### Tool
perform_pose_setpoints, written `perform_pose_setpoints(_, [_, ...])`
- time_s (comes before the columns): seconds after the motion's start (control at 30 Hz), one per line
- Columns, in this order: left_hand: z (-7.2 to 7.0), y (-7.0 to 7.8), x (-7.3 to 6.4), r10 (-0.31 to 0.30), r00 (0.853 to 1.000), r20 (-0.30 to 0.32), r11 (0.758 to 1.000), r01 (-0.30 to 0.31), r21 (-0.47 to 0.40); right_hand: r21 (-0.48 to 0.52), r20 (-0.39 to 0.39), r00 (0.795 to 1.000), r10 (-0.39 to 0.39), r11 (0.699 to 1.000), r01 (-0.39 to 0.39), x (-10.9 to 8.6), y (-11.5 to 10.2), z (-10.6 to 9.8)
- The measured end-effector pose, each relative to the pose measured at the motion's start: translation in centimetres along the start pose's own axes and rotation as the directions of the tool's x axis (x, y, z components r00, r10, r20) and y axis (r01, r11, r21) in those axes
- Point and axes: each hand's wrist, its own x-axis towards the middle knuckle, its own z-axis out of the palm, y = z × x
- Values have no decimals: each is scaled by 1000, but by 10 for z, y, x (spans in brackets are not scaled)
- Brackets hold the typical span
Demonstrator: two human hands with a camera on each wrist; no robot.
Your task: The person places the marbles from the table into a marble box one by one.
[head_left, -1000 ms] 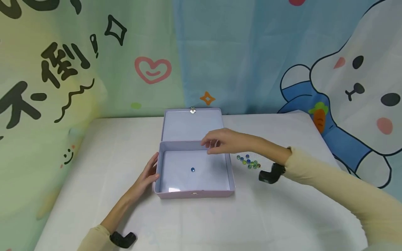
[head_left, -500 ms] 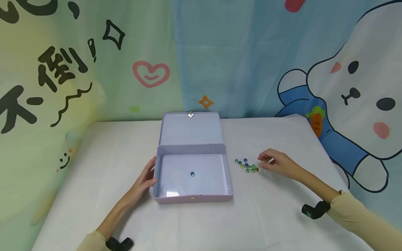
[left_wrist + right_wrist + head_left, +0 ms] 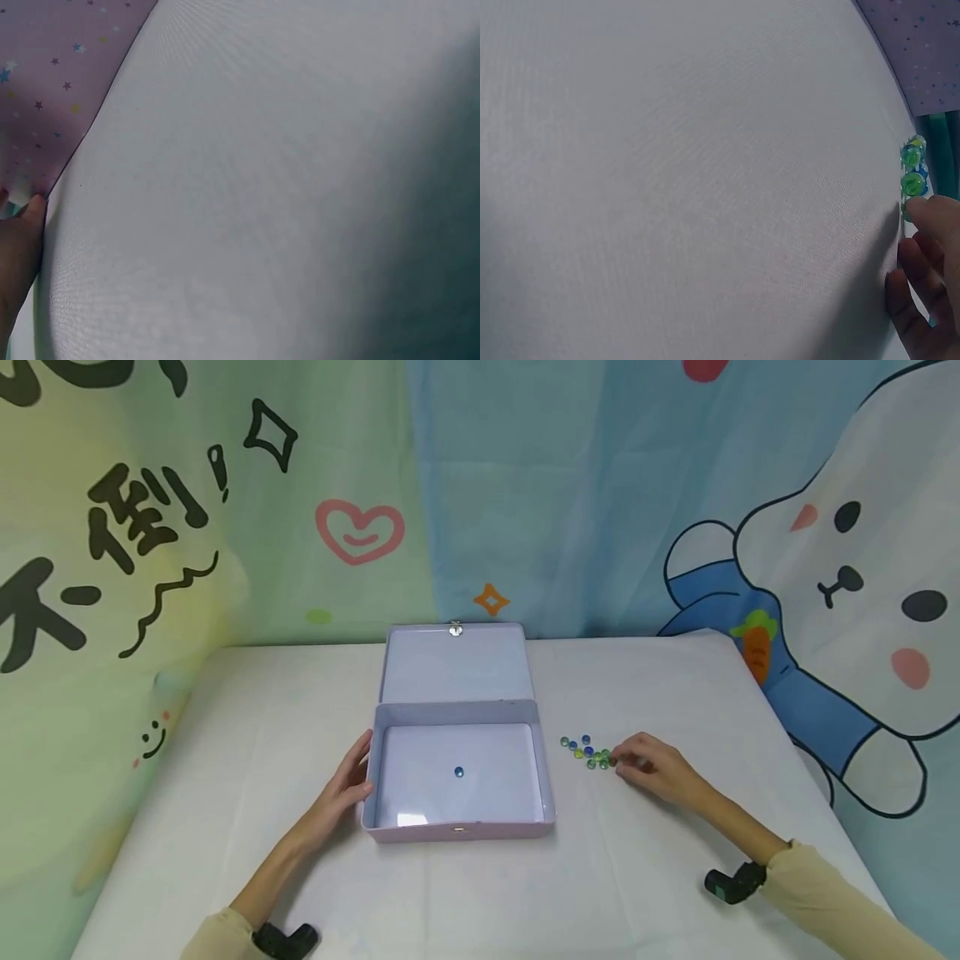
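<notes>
A shallow lilac metal box stands with its lid folded back; one blue marble lies on its floor. My left hand rests against the box's left side, fingers extended along the wall and thumb near the rim. In the left wrist view, the thumb touches the box's pink, star-printed outside. To the right of the box lies a group of green, blue and yellowish glass marbles. At its right end my right hand pinches a brownish marble between thumb and fingertips.
A white cloth covers the table. Behind it hangs a printed curtain with a rabbit and a heart. A black wrist camera sits on the right wrist, another on the left.
My right hand has moved from over the box out to the right, then in to the right end of the marble group. My left hand has stayed at the box.
</notes>
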Motion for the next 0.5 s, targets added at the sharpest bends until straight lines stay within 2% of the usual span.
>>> perform_pose_setpoints(0.2, [0, 0, 0, 2, 1000, 4, 1000, -2, -3, -71, 15, 1000, 25, 997, -24, 2, -3, 2])
perform_pose_setpoints(0.37, [0, 0, 1, 7, 1000, -1, 1000, -7, 10, -171, 48, 998, 30, 985, -21, 6, -5, 3])
perform_pose_setpoints(0.5, [0, 0, 0, 5, 1000, 1, 1000, -5, 14, -177, 57, 998, 16, 984, -5, 7, -5, 3])
